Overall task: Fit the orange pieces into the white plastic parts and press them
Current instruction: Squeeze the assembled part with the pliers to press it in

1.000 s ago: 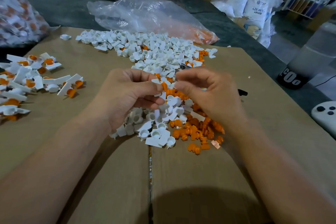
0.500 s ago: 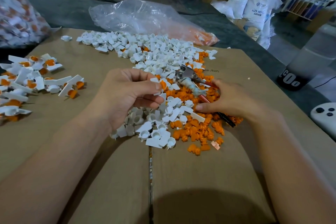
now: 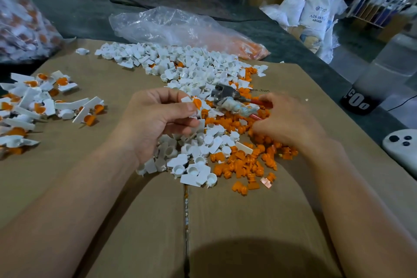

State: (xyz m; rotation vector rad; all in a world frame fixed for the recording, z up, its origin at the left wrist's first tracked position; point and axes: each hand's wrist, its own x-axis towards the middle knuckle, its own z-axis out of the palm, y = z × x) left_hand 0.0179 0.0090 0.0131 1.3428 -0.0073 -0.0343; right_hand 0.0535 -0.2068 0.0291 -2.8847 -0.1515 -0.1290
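Observation:
My left hand (image 3: 158, 119) pinches a white plastic part with an orange piece (image 3: 196, 103) set in its top, held above the pile. My right hand (image 3: 286, 119) grips the red handles of a pair of pliers (image 3: 228, 99), whose grey taped head points left toward the held part. A heap of loose white parts (image 3: 191, 72) spreads across the cardboard behind the hands. Loose orange pieces (image 3: 243, 160) lie in front of my right hand. Joined white-and-orange parts (image 3: 36, 106) lie in a group at the far left.
A clear plastic bag (image 3: 180, 27) with orange pieces lies behind the pile. Another bag of joined parts (image 3: 20, 22) sits at the far left. A white controller (image 3: 401, 149) rests at the right edge. The cardboard sheet (image 3: 135, 232) has a seam running down its middle.
My right hand left the part held by my left hand, dropped to the pile on the right and took hold of the pliers. My left hand kept holding the part.

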